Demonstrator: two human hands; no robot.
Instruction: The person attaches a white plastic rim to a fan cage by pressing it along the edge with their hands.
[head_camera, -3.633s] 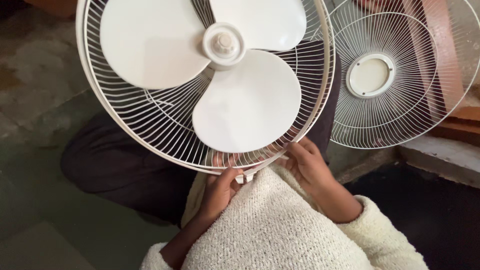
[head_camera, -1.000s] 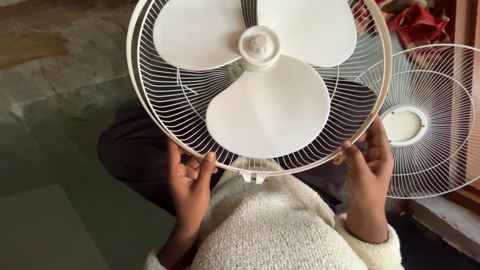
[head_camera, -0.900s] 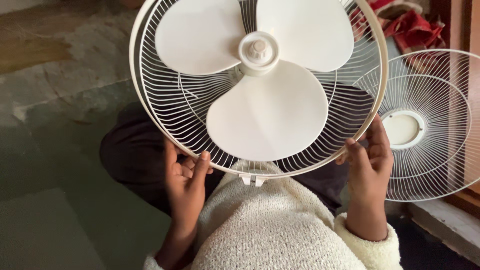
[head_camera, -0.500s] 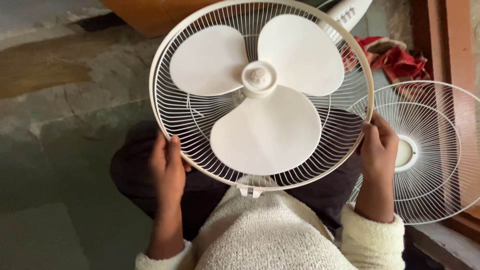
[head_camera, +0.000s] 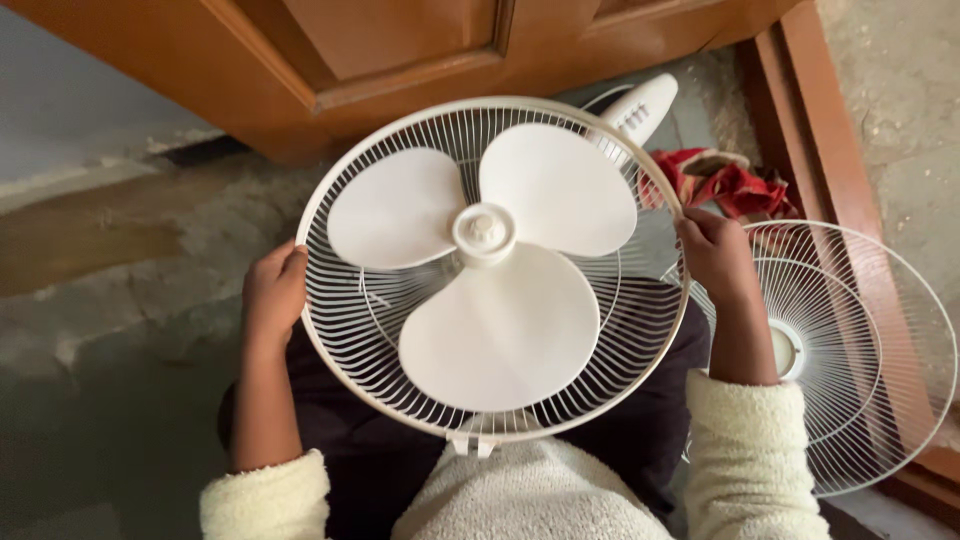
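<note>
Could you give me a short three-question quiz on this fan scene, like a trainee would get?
1. True or false: both hands grip the rim of the fan guard that holds the blades.
2. How many blades does the fan have?
3. What lies beside the right hand? A) a second, loose guard B) a bucket C) a ladder

Key
1. True: the left hand and the right hand hold opposite sides of the rim.
2. Three.
3. A: the loose guard lies on the floor, near a red cloth.
</note>
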